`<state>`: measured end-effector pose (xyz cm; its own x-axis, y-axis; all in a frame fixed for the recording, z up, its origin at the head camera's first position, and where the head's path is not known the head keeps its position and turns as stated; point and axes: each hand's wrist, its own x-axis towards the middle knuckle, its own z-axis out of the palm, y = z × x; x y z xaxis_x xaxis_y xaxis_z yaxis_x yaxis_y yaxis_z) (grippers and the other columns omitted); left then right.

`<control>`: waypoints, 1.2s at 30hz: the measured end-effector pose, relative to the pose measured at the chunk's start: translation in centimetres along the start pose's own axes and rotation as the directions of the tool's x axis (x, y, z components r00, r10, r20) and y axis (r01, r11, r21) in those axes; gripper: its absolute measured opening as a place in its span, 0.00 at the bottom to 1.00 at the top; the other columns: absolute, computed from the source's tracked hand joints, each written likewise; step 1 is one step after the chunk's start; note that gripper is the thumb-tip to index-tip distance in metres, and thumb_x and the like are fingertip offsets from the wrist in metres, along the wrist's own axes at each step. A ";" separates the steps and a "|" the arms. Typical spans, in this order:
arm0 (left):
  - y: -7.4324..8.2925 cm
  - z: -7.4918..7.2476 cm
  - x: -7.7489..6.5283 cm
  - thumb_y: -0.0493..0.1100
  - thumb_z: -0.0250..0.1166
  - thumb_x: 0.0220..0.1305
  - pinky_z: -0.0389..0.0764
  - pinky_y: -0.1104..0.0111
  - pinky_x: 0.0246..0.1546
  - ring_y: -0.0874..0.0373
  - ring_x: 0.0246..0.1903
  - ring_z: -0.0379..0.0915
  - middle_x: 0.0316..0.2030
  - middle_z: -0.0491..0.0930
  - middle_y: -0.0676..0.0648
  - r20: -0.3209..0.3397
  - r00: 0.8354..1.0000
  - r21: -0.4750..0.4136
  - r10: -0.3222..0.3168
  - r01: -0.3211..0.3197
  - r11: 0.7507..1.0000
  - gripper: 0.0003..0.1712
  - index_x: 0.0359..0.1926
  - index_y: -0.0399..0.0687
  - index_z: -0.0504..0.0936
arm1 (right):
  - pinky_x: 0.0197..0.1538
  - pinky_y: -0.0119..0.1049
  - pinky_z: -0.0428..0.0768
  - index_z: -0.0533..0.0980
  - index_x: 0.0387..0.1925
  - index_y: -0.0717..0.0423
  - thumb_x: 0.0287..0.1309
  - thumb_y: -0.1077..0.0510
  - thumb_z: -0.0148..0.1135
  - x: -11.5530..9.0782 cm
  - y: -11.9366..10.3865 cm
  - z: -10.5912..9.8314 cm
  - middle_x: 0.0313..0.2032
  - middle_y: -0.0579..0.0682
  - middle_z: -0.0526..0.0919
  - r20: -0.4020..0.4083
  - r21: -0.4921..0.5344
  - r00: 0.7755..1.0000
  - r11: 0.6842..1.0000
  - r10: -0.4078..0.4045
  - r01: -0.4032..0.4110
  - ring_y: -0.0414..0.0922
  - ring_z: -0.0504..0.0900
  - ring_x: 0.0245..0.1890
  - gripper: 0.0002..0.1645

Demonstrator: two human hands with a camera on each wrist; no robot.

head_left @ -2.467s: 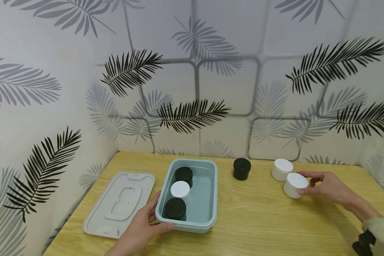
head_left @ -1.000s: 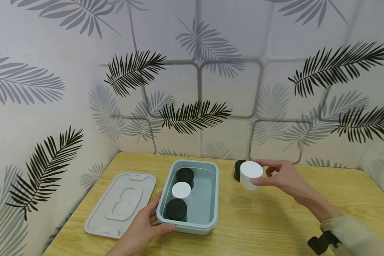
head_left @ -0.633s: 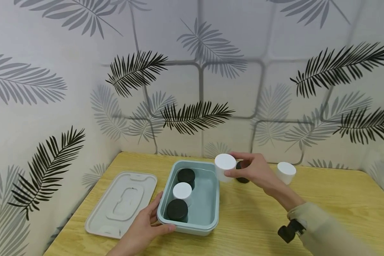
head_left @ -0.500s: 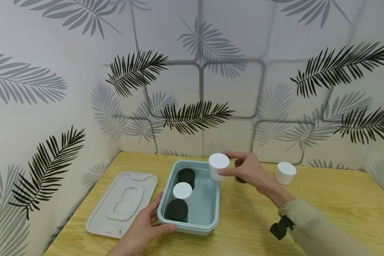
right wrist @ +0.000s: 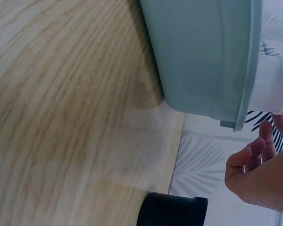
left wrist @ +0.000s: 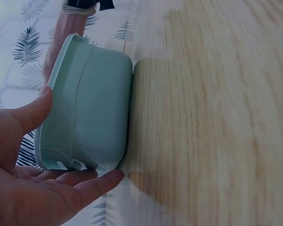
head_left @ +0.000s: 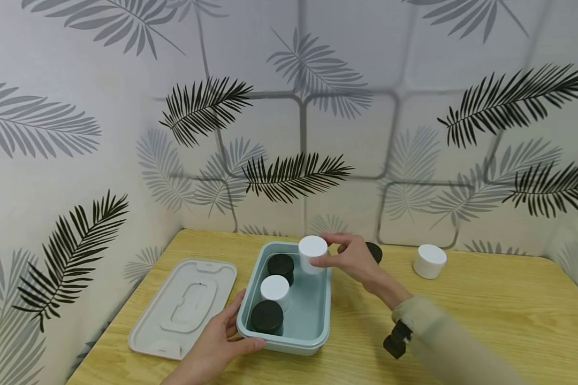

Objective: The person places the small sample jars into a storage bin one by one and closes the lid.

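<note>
My right hand (head_left: 349, 258) pinches a white lidded jar (head_left: 312, 251) between thumb and fingers over the far right part of a light blue-green plastic container (head_left: 308, 345). In the right wrist view the white jar (right wrist: 269, 84) shows partly above the container's rim. My left hand (head_left: 217, 339) grips the container's near left corner, thumb at the front and fingers along the side. Inside, down the left side, stand a black jar (head_left: 280, 264), another white jar (head_left: 275, 289) and a second black jar (head_left: 267, 316).
A pale grey lid (head_left: 185, 310) lies flat left of the container. A black jar (head_left: 374, 251) stands behind my right hand, partly hidden, and a white jar (head_left: 430, 261) stands further right. A leaf-patterned wall (head_left: 337, 203) closes off the table's back.
My right hand has carried a white jar from the table's right side leftward, past the black jar, to over the container. The left hand has stayed on the container's corner.
</note>
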<state>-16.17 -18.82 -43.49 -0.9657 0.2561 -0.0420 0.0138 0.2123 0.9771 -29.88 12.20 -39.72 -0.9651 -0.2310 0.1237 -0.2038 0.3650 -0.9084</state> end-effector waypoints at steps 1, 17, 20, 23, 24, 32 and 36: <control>0.0 0.0 0.0 0.43 0.81 0.61 0.79 0.60 0.62 0.39 0.71 0.66 0.80 0.52 0.32 -0.001 1.000 0.002 -0.002 0.002 1.000 0.64 0.84 0.37 0.46 | 0.46 0.44 0.68 0.85 0.62 0.52 0.50 0.48 0.85 0.0 0.1 0.2 0.59 0.54 0.81 -0.002 -0.004 1.000 1.000 -0.004 0.004 0.55 0.68 0.52 0.37; 0.2 0.2 -0.1 0.43 0.81 0.61 0.79 0.55 0.63 0.38 0.71 0.66 0.80 0.52 0.31 -0.008 1.000 0.012 -0.022 0.022 1.000 0.64 0.84 0.38 0.47 | 0.75 0.64 0.60 0.84 0.62 0.57 0.52 0.54 0.85 0.0 2.1 1.7 0.65 0.55 0.81 0.040 0.058 0.999 0.998 -0.014 0.012 0.58 0.69 0.73 0.36; 0.2 0.2 -0.1 0.43 0.81 0.61 0.78 0.54 0.63 0.38 0.71 0.66 0.80 0.52 0.31 -0.010 1.000 0.015 -0.024 0.024 1.000 0.64 0.84 0.38 0.47 | 0.75 0.63 0.60 0.85 0.60 0.57 0.52 0.54 0.85 0.1 2.4 1.8 0.64 0.55 0.82 0.042 0.053 0.999 0.999 -0.014 0.012 0.57 0.69 0.73 0.33; 0.3 0.2 -0.1 0.43 0.81 0.61 0.78 0.55 0.63 0.38 0.71 0.66 0.80 0.52 0.31 -0.009 1.000 0.010 -0.021 0.021 1.000 0.64 0.84 0.38 0.47 | 0.76 0.62 0.60 0.85 0.61 0.57 0.53 0.54 0.85 0.1 2.6 2.0 0.65 0.55 0.82 0.041 0.042 0.999 0.999 0.001 -0.003 0.57 0.69 0.73 0.34; 0.3 0.2 -0.1 0.43 0.81 0.61 0.78 0.56 0.63 0.38 0.71 0.66 0.80 0.52 0.31 -0.007 1.000 0.008 -0.019 0.019 1.000 0.64 0.84 0.37 0.47 | 0.76 0.62 0.60 0.85 0.61 0.57 0.53 0.54 0.85 0.1 2.6 2.0 0.65 0.55 0.81 0.039 0.042 0.999 0.999 0.008 -0.010 0.57 0.69 0.73 0.34; 0.4 0.2 -0.2 0.43 0.81 0.61 0.79 0.58 0.62 0.38 0.71 0.66 0.80 0.52 0.30 0.002 1.000 -0.004 -0.017 0.017 1.000 0.64 0.84 0.37 0.45 | 0.76 0.64 0.58 0.83 0.64 0.57 0.52 0.53 0.85 0.2 2.8 2.2 0.67 0.56 0.80 0.045 0.034 0.999 0.999 0.021 -0.023 0.59 0.66 0.75 0.37; 0.5 0.2 -0.1 0.43 0.81 0.61 0.80 0.59 0.62 0.37 0.72 0.66 0.80 0.51 0.30 0.004 1.000 -0.009 -0.017 0.017 1.000 0.64 0.84 0.36 0.45 | 0.76 0.64 0.58 0.83 0.64 0.56 0.52 0.52 0.85 0.3 2.9 2.2 0.67 0.56 0.79 0.046 0.021 0.999 0.999 0.028 -0.029 0.59 0.65 0.75 0.38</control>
<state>-15.99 -18.60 -43.01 -0.9648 0.2563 -0.0596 -0.0051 0.2081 0.9781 -30.42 11.16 -43.18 -0.9618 -0.2617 0.0802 -0.1725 0.3521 -0.9199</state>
